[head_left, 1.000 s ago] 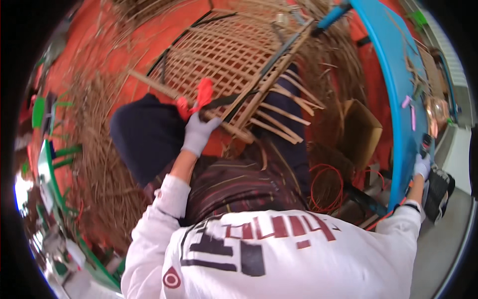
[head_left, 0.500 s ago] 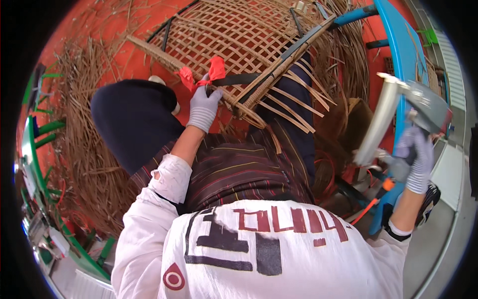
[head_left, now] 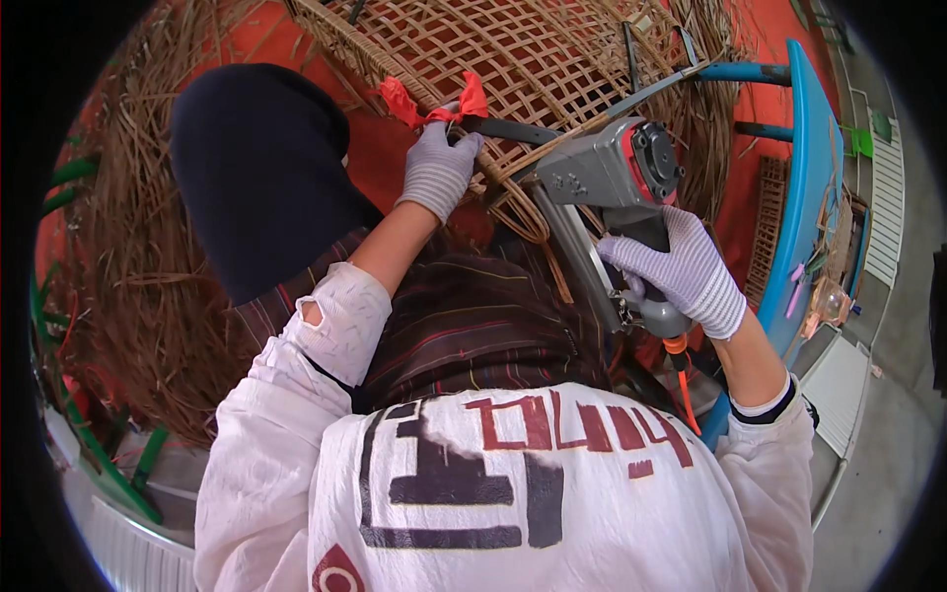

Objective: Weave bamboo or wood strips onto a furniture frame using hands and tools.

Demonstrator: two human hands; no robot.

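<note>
A woven rattan frame [head_left: 513, 69] with an open lattice leans across my lap, its wrapped near corner pointing toward me. My left hand [head_left: 440, 176], in a grey striped knit glove, is closed on the frame's rim beside a knotted red cloth strip [head_left: 473, 97]. The gloved right hand [head_left: 683, 274] grips the handle of a grey air-powered staple gun [head_left: 588, 164], with an orange hose [head_left: 686, 395] running down from it. The gun's long magazine is close to the frame's corner. Whether its nose touches the rattan is hidden by the gun body.
Loose dry rattan strips [head_left: 148, 266] heap on the red floor at left, with more behind the frame. A blue metal rack [head_left: 811, 168] rises at right, holding small items. A green frame [head_left: 109, 474] stands at lower left. My dark-trousered knee [head_left: 256, 168] is left of the frame.
The right hand has swung the staple gun in from the far right to the frame's corner. The left hand keeps its hold; it and the frame appear slightly farther right and higher in view.
</note>
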